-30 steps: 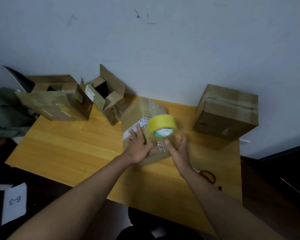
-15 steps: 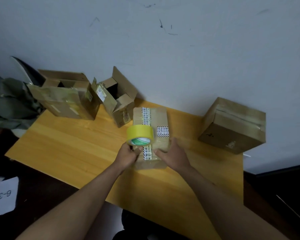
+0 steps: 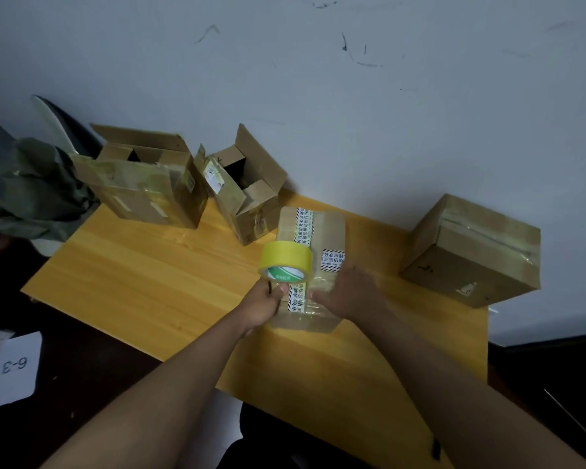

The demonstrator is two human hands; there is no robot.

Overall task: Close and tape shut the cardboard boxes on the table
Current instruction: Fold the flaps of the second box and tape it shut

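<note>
- 2 open boxes (image 3: 146,184) (image 3: 247,194) at back-L, flaps up; insides dark, can't tell contents.
- Center box (image 3: 322,231) closed, long axis runs away from person twd wall.
- L hand (image 3: 263,304) pinches tape roll (image 3: 286,264); R hand (image 3: 351,292) flat on box top.

White card (image 3: 12,367) on the floor off the tabletop's near left corner: handwritten "6-3", seen upside down. Taped box (image 3: 310,269) at the tabletop's middle: a strip and a label (image 3: 332,260) with black-and-white hatched borders bearing printed Chinese characters, too small and blurred to read with certainty. Yellow tape roll (image 3: 286,262) above the same box: green-and-white core label, print illegible; stickers on the open box (image 3: 247,194) by the far edge likewise illegible.
</note>
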